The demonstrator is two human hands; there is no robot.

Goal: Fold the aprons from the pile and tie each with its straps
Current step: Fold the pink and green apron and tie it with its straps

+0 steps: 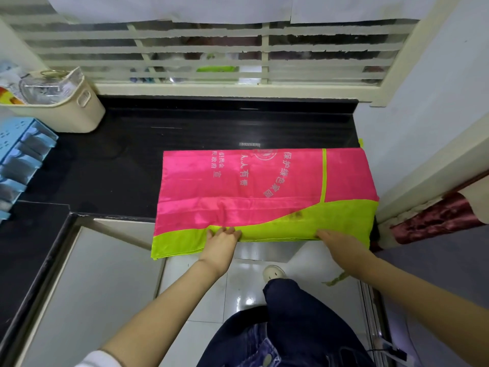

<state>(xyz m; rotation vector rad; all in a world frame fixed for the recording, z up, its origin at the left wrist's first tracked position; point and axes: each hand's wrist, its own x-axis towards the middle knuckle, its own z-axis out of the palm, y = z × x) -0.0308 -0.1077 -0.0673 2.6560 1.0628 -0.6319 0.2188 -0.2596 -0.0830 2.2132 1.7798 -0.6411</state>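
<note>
Item under work: 1 pink and lime-green apron (pixel 264 189), lying flat on the black countertop (pixel 127 160), toward 3 o'clock, its near lime edge overhanging at 6 o'clock.

Left hand (pixel 222 241): fingers straight and spread, pressing on the lime border. Right hand (pixel 337 239): at the same edge toward 4 o'clock. Whether its fingers lie flat or pinch the cloth cannot be told.

Progress, as judged: layers show at the lower left corner, so at least 1 fold appears made. Further folds remain and no tie is visible. A lime-green strip (pixel 336 278), possibly a strap, trails near the floor at 5 o'clock. No pile is in view.

Also present: cream basket (pixel 76 112) at 10 o'clock.
</note>
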